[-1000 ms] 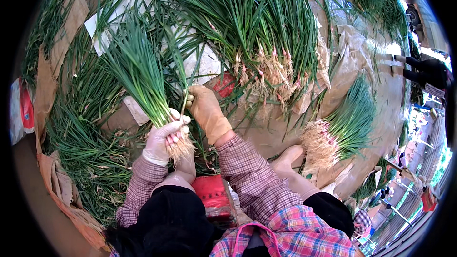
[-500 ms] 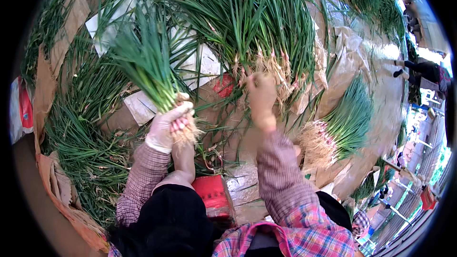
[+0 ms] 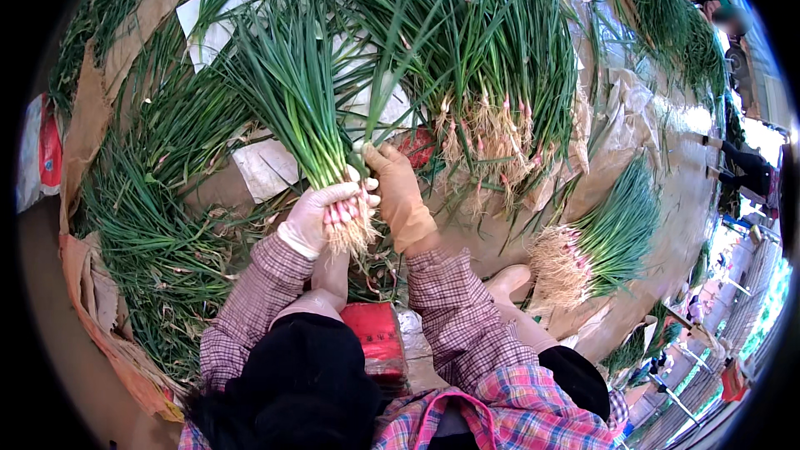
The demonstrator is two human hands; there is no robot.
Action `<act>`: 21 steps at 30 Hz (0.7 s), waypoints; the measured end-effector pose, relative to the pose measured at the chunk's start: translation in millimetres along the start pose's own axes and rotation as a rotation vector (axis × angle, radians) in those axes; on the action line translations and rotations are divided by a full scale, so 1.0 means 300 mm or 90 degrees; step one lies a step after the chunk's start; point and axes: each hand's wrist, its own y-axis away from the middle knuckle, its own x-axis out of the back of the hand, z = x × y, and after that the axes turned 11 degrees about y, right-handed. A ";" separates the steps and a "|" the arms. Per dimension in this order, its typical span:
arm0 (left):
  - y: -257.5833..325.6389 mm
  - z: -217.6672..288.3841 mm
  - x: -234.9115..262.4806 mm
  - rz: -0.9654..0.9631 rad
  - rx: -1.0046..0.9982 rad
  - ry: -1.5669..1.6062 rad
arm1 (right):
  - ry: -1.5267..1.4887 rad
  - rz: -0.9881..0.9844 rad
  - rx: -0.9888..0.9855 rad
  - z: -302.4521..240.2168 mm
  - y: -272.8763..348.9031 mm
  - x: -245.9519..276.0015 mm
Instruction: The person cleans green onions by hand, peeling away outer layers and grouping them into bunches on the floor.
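Head view: left hand in a pale glove, fingers wrapped tight round the scallion bunch just above its roots. Right hand in a tan glove, fingers curled, pinching a stalk beside the bunch. Red-and-white bag at far left edge; red block below, between the forearms; white sheets under the greens. Bunch upright, long green leaves, pinkish stems, pale root tuft. Loose scallion pile to the right.

An outdoor market ground: heaped green onions on spread cardboard.
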 end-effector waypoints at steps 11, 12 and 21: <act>0.063 0.036 0.033 -0.074 0.052 0.178 | 0.099 -0.249 0.041 -0.018 0.068 0.030; 0.039 0.055 0.039 -0.077 0.062 0.158 | 0.024 -0.319 0.044 -0.033 0.076 0.020; 0.062 0.038 0.046 -0.080 0.109 0.199 | 0.164 -0.088 0.166 -0.029 0.051 0.068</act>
